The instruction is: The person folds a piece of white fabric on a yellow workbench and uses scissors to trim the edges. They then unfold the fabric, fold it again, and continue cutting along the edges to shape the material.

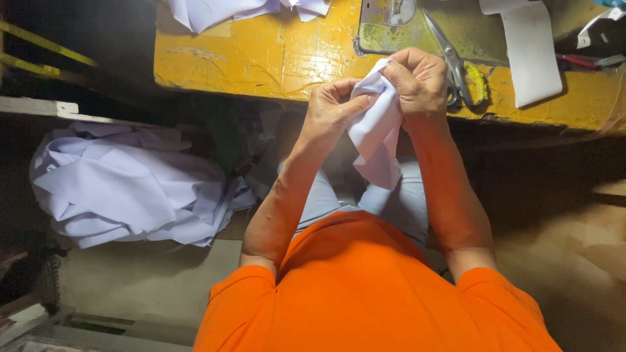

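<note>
- Orange shirt [365, 293] fills the bottom of my view; both forearms rise from it toward the table edge.
- Left hand [329, 111] has its fingers pressed together, pinching one edge of a small pale cloth piece [378, 133].
- Right hand [420, 81] is closed over the top corner of the same piece, thumb and fingers clamped on the fabric.
- Held between the two hands, that piece sits just in front of the yellow table [261, 55], its lower end hanging over my lap.
- Scissors [453, 62] lie on the table just beyond the right hand, untouched.
- A heap of the same pale cloth [127, 186] lies well to the left below the table, and more pieces [215, 10] sit on the far edge.
- I judge the work as mid-way: one piece is being handled, many remain; which pile is finished I cannot tell.
</note>
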